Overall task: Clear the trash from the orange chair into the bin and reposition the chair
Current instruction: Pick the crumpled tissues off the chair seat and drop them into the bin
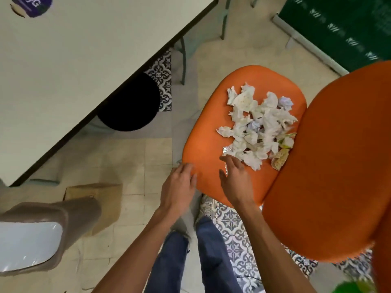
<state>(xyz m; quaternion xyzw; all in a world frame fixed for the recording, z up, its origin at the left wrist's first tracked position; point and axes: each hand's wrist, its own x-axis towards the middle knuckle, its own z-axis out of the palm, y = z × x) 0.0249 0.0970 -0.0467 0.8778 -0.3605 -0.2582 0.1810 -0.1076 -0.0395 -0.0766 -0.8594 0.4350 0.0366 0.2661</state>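
Trash all on orange chair seat, centre-right of frame; apparently nothing binned yet. Left hand, right hand at seat's lower edge, fingers spread, gripping nothing. Repositioning also pending.

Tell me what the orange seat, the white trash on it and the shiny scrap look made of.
Orange seat: smooth, even, softly matte surface with rounded edges, likely moulded plastic, possibly vinyl padding. White trash: thin crumpled paper, napkins or tissue, some stained. Shiny scrap: silvery and crinkled, probably aluminium foil.
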